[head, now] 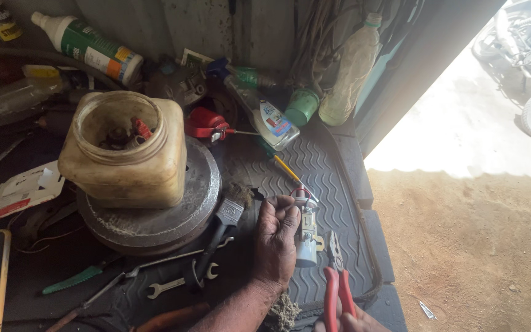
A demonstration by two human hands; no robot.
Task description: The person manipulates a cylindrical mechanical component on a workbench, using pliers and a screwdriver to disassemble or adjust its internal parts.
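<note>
While a small white and metal part (307,232) is held against the ribbed black mat (333,184), the left hand (276,237) is seen with its fingers (290,206) curled closed around that part, from whose top thin red wires stick out. Red-handled pliers (337,280) are gripped at the handles by the right hand (351,321), which is mostly cut off at the bottom edge, so the grip of its fingers cannot be fully told; the pliers' tip lies just beside the part. A paintbrush (225,221) and a small spanner (182,284) are laid left of the left hand. Further left, a grimy open plastic jar (124,150) with small bits inside is stood on a round metal disc (173,215). At the back, a white bottle with a green label (90,46) is laid tilted, a clear squeeze bottle with a blue and white label (268,120) lies slanted, and a tall cloudy bottle (348,67) stands upright beside a green cap (302,106). A flat white and red package (23,190) lies at the left.
</note>
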